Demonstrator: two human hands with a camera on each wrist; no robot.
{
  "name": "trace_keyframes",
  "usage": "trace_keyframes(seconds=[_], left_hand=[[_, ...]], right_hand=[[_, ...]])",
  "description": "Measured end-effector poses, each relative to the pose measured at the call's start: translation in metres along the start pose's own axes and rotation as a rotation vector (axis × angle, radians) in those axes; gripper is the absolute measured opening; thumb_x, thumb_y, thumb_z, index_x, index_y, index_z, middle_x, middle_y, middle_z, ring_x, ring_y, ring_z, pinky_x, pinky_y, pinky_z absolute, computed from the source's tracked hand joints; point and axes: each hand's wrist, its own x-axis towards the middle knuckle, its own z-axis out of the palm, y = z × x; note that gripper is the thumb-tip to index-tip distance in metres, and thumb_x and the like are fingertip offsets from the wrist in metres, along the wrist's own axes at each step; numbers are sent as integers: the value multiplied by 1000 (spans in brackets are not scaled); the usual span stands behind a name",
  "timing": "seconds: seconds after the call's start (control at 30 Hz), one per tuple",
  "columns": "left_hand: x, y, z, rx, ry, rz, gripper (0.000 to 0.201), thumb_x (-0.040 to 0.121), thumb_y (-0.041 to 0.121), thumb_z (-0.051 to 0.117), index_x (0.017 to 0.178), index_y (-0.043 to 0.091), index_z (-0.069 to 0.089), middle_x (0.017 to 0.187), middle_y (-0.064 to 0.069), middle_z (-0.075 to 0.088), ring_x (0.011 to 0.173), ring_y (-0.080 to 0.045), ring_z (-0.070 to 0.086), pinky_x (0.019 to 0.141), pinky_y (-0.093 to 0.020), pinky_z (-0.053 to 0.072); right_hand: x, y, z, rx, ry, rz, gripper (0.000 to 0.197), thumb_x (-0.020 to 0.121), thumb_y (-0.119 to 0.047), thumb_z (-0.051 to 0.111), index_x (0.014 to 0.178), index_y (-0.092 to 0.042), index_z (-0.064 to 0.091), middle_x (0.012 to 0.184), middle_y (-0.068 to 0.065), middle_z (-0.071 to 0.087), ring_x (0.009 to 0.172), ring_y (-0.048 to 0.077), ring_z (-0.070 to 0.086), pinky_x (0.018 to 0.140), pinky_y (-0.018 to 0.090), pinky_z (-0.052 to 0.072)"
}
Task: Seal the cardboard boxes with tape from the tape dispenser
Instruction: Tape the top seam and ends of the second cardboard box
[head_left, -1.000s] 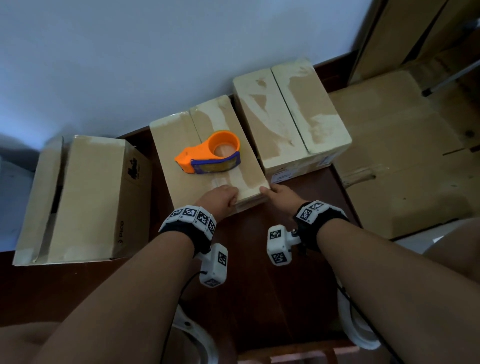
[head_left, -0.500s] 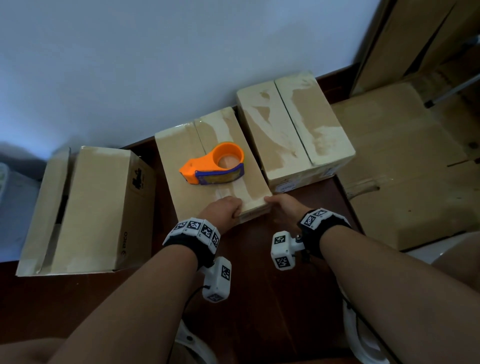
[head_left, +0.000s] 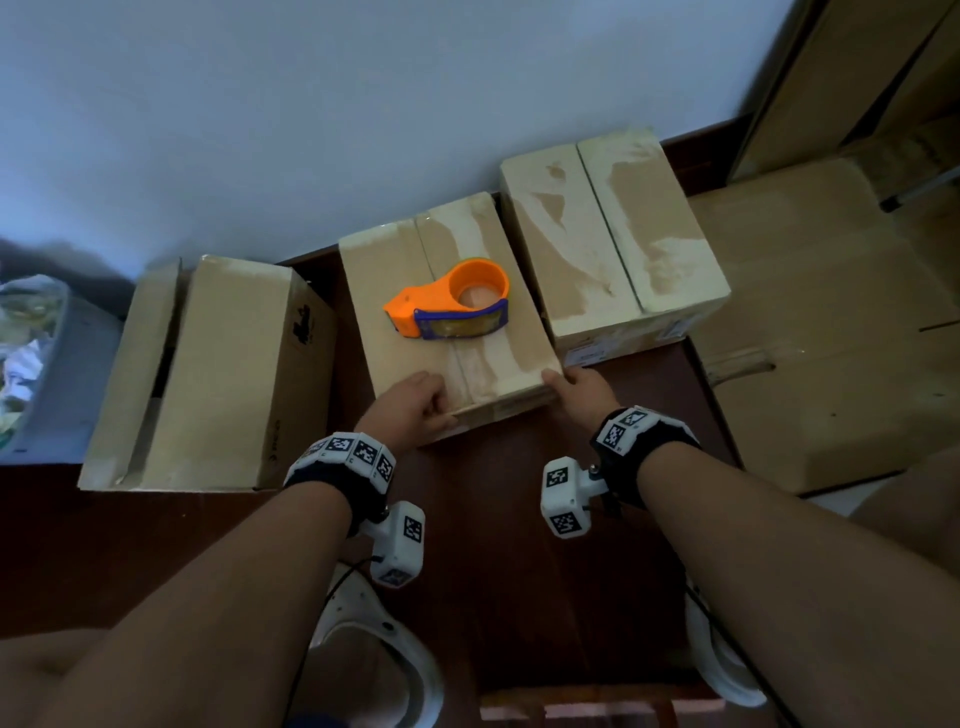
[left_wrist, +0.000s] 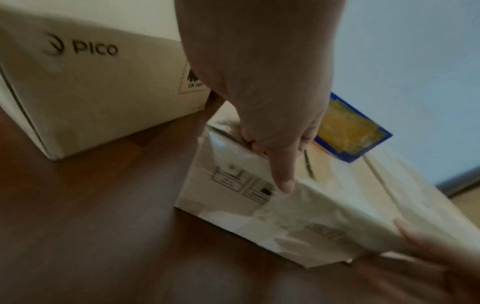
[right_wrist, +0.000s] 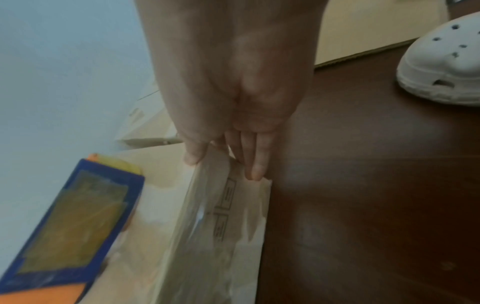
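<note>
Three cardboard boxes stand on the dark floor against the wall. On the middle box (head_left: 395, 312) lies an orange and blue tape dispenser (head_left: 452, 301). My left hand (head_left: 431, 410) grips that box's near top edge, fingers curled over the top and thumb on the front face (left_wrist: 283, 174). At the near right corner my right hand (head_left: 566, 379) pinches the box, thumb on the top edge and fingers (right_wrist: 255, 164) on the front. The left box (head_left: 223, 374) has a gaping flap; the right box (head_left: 613, 234) is closed.
Flat cardboard sheets (head_left: 831, 338) cover the floor to the right. A grey bin (head_left: 41, 364) of clutter sits far left. My white clogs (head_left: 379, 649) are on the dark floor (head_left: 519, 545) below my arms. The wall runs right behind the boxes.
My left hand has slid left along the middle box's near edge, widening the gap between my hands. The boxes and dispenser stay about where they were.
</note>
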Motion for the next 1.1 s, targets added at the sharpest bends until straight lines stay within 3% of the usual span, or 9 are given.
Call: trace_keyframes(seconds=[0.2, 0.33, 0.47, 0.57, 0.63, 0.7, 0.77, 0.87, 1.1], left_hand=[[-6, -4, 3, 13, -12, 27, 22, 84, 14, 68, 83, 14, 47, 87, -1, 46, 76, -15, 42, 66, -26, 30], [-2, 0, 0, -15, -74, -9, 25, 86, 15, 67, 85, 15, 41, 91, -4, 42, 77, -17, 41, 72, -33, 39], [-4, 5, -6, -95, -44, -121, 24, 85, 28, 70, 83, 17, 49, 85, 2, 49, 71, -13, 45, 67, -25, 38], [-18, -5, -16, -241, 179, -367, 24, 90, 34, 63, 82, 13, 56, 78, 2, 58, 70, -12, 52, 60, -20, 40], [-30, -18, -22, -251, 293, -650, 36, 93, 43, 56, 83, 9, 56, 80, -5, 62, 75, -20, 59, 64, -28, 45], [-39, -32, -17, -357, 216, -848, 45, 92, 53, 51, 82, 9, 56, 83, -10, 69, 79, -27, 66, 75, -36, 54], [-44, -36, -8, -628, 151, -886, 52, 91, 56, 51, 79, 6, 61, 79, -15, 72, 76, -31, 70, 82, -44, 57], [-47, -30, -4, -870, 230, -915, 44, 92, 46, 56, 81, 3, 64, 78, -15, 70, 75, -29, 69, 86, -45, 56], [-64, -29, -3, -1346, 192, -950, 12, 92, 14, 62, 100, 6, 62, 100, -7, 65, 94, -13, 62, 85, -23, 52]], right_hand=[[25, 17, 18, 143, 15, 49, 57, 78, -53, 50, 100, -2, 65, 103, 23, 67, 100, 39, 64, 90, 51, 52], [5, 6, 18, 270, 40, 97, 51, 87, -43, 56, 116, -1, 61, 113, 20, 64, 107, 39, 61, 88, 51, 54], [-14, -6, 8, 25, 91, 121, 52, 94, -49, 49, 122, -6, 59, 115, 16, 63, 103, 34, 62, 88, 38, 51], [-21, -15, 5, -27, 169, 82, 50, 95, -43, 51, 128, -6, 52, 125, 17, 58, 116, 34, 55, 92, 34, 42], [-20, -22, 3, -18, 176, 61, 50, 97, -42, 48, 130, -5, 49, 127, 18, 57, 117, 34, 54, 91, 33, 42], [-19, -27, 2, -41, 185, 68, 49, 100, -43, 42, 128, -3, 50, 128, 20, 56, 118, 35, 52, 91, 35, 41], [-17, -28, 2, -53, 191, 68, 48, 102, -40, 39, 127, -2, 50, 128, 21, 56, 118, 36, 52, 90, 36, 41], [-14, -24, 4, 12, 197, 63, 45, 101, -38, 41, 129, -3, 49, 127, 19, 57, 118, 34, 53, 91, 35, 41], [-12, -20, 11, 125, 217, 51, 40, 100, -38, 44, 123, -6, 49, 117, 17, 62, 105, 32, 59, 84, 37, 44]])
